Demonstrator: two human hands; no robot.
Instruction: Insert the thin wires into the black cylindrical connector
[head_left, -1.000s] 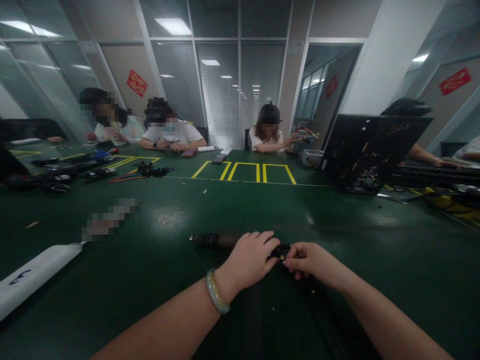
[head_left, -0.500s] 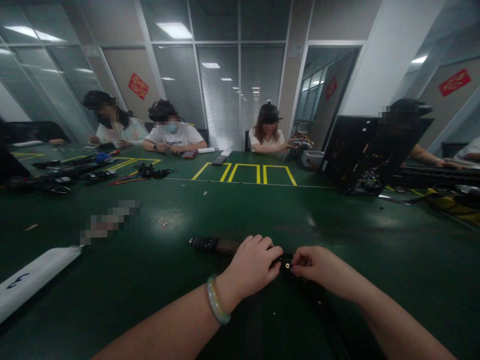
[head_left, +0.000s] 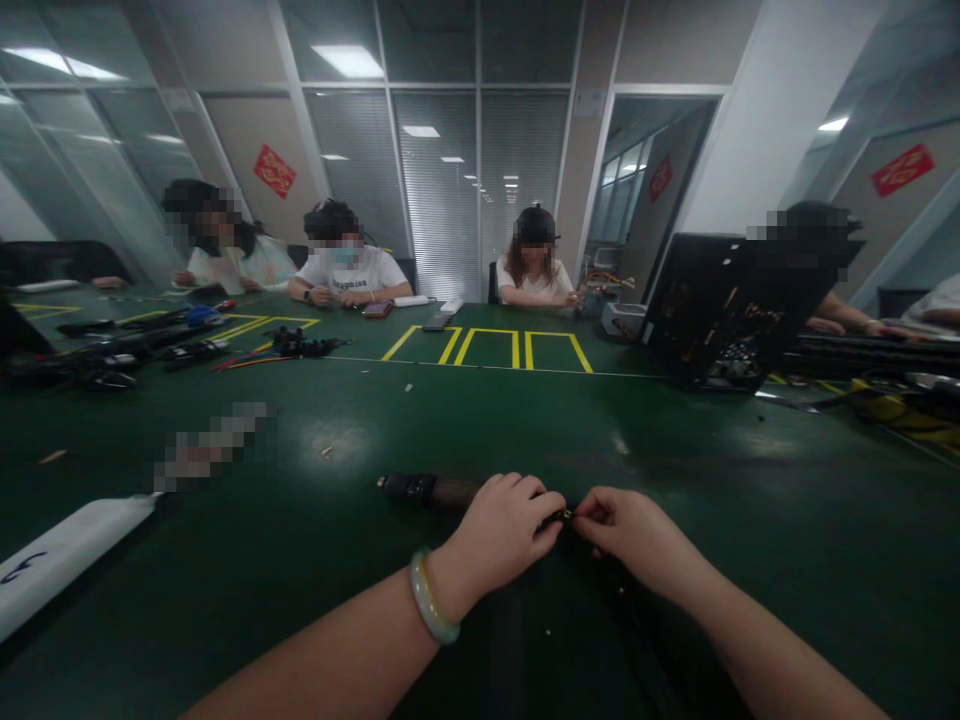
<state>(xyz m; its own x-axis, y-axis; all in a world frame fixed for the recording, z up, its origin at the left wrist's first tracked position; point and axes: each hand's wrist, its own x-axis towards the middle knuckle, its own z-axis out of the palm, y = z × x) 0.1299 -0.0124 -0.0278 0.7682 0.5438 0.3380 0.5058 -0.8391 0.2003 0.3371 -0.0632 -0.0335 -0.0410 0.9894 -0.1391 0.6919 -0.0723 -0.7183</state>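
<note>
A dark, rod-shaped tool [head_left: 427,490] lies on the green table [head_left: 750,520], its black tip pointing left. My left hand [head_left: 504,530], with a pale green bangle on the wrist, is closed over the tool's right part. My right hand [head_left: 634,535] is pinched against the tool's small black end piece, right beside my left fingertips. That end piece is almost hidden between the two hands.
A white strip [head_left: 67,550] lies at the near left. Black cables and tools [head_left: 135,350] are spread at the far left. An open black computer case [head_left: 720,310] stands at the right. Yellow tape boxes [head_left: 487,345] mark the table's middle. Several people sit around the far side.
My right hand has closed in on my left, and the small black end piece that showed between them is now nearly covered. The tool has stayed in place.
</note>
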